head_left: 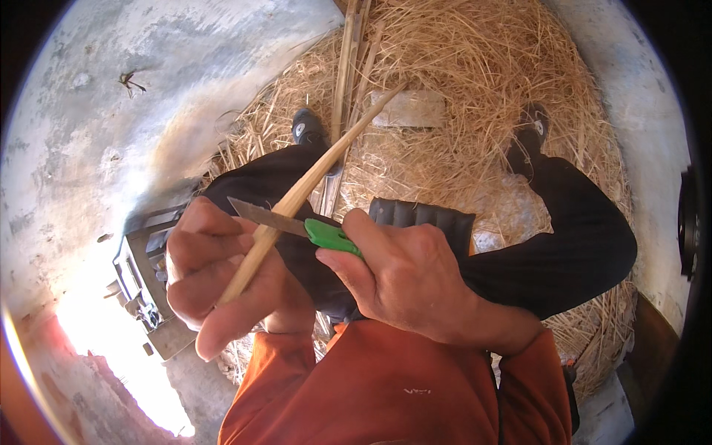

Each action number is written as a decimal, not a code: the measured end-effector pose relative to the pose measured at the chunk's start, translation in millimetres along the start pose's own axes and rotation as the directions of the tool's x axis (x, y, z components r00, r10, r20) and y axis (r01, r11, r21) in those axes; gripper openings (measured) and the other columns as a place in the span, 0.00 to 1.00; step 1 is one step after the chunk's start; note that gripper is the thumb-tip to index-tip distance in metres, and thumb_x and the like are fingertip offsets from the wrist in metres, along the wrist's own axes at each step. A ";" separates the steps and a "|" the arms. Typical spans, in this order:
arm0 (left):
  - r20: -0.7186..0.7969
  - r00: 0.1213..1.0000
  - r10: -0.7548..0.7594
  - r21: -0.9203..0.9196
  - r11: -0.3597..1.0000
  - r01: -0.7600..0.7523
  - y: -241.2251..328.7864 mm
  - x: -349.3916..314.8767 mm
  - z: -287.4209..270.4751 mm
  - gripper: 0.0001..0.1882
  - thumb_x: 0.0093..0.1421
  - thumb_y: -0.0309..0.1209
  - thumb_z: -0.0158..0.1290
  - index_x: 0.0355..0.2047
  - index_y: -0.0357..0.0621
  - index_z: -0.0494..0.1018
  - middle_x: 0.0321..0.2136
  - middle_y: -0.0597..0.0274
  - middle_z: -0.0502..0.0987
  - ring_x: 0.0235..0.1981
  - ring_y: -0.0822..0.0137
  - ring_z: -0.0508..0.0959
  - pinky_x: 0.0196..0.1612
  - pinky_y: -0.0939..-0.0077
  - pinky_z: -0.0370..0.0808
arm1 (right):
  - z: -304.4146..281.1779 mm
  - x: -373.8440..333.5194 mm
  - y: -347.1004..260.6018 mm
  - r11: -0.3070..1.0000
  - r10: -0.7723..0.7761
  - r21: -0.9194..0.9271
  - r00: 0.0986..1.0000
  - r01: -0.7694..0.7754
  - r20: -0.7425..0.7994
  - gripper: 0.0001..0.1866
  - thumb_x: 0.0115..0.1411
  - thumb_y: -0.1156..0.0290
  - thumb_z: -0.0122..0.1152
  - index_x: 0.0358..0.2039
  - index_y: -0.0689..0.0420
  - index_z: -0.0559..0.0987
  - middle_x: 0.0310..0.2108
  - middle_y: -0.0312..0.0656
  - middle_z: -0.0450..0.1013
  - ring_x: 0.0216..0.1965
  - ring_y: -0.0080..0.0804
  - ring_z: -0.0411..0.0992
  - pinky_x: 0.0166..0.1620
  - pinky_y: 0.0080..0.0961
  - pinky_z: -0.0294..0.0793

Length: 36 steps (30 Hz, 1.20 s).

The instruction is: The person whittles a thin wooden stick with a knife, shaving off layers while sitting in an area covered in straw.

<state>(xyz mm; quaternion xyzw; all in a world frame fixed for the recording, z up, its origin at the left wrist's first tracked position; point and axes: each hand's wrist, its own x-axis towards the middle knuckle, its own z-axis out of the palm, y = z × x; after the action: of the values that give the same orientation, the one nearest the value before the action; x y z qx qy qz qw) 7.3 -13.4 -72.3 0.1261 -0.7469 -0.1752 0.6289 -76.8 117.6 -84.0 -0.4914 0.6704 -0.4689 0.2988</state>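
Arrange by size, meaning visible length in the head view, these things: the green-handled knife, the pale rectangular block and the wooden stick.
1. Wooden stick
2. Green-handled knife, partly covered by the right hand
3. Pale rectangular block

The block lies farther from the camera, so its true size against the knife is unsure.

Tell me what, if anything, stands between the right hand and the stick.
Only the knife that the right hand holds: its blade crosses in front of the stick in this view. Nothing else visible stands between them.
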 end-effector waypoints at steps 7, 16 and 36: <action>0.108 0.974 0.198 -0.169 0.969 -0.178 -3.8 2.8 1.3 0.20 0.54 0.46 0.51 0.20 0.43 0.61 0.16 0.63 0.63 0.09 0.72 0.58 0.10 0.81 0.52 | -6.0 -4.0 -6.2 0.999 0.041 -0.026 0.999 -0.042 -0.019 0.17 0.61 0.58 0.51 0.26 0.59 0.67 0.11 0.46 0.67 0.13 0.45 0.69 0.15 0.38 0.66; 0.080 0.984 0.160 -0.134 0.980 -0.149 -8.2 -5.5 -8.2 0.22 0.62 0.52 0.39 0.29 0.43 0.61 0.19 0.61 0.62 0.15 0.71 0.66 0.13 0.82 0.59 | -22.2 -2.8 7.0 0.983 0.161 0.095 0.987 -0.159 -0.010 0.14 0.61 0.61 0.52 0.28 0.59 0.67 0.10 0.46 0.65 0.13 0.48 0.67 0.16 0.41 0.63; -0.071 0.990 -0.125 -0.070 0.990 0.120 -1.4 6.0 5.7 0.24 0.65 0.47 0.31 0.23 0.42 0.63 0.15 0.58 0.66 0.17 0.69 0.63 0.23 0.78 0.61 | -5.2 2.6 -2.5 0.981 0.116 0.158 0.993 -0.114 -0.002 0.16 0.63 0.59 0.48 0.27 0.60 0.66 0.10 0.51 0.65 0.13 0.53 0.67 0.17 0.45 0.63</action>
<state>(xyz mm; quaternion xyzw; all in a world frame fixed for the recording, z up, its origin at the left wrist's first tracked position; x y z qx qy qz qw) 0.6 -16.5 -68.4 0.1573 -0.7076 -0.2330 0.6483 -81.3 116.7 -79.5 -0.4241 0.6602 -0.5050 0.3594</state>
